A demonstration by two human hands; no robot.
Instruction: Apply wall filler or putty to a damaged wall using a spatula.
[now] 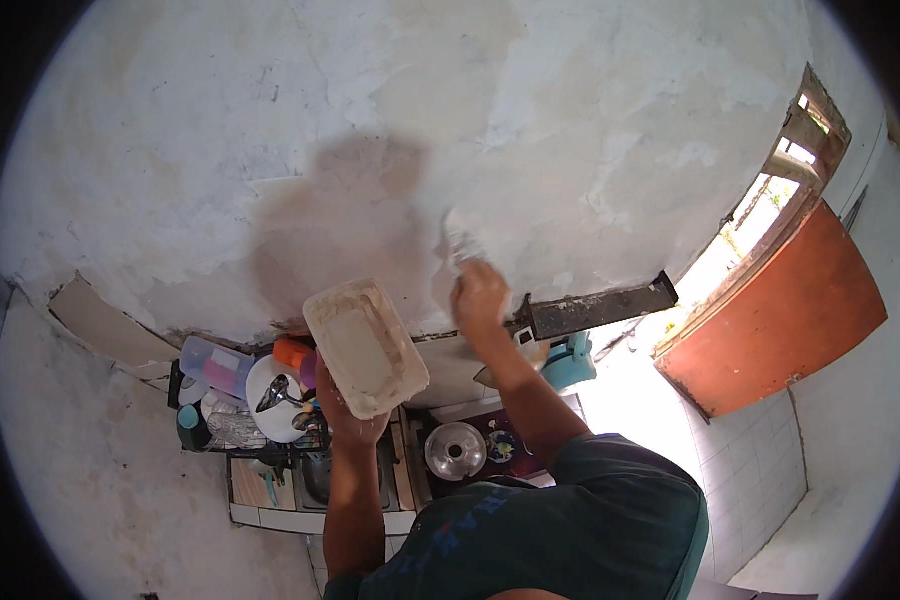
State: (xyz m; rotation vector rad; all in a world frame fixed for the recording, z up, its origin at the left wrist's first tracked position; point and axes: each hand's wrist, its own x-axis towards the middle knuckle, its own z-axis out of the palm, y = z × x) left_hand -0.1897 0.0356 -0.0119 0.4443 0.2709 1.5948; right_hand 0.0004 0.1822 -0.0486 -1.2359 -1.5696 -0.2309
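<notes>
My left hand (353,422) is closed on a beige rectangular tub (400,392) from beneath, with most of its fingers hidden behind it. Pale, smooth filler paste (363,335) lies inside, smeared up the sides. My right hand (482,298) grips a putty knife (460,238), whose pale blade is at the wall and slightly blurred. The knife's handle is hidden in the fist. Patchy grey-white plaster covers the wall (570,150), and a shadow falls on it left of the knife.
Below are a dish rack (300,450) with dishes, a sink (315,480), and a stove with a round metal lid (456,451). A black ledge (602,312) juts from the wall, near a turquoise container (570,365). At right, an orange-brown panel (780,310) hangs beside a bright window opening.
</notes>
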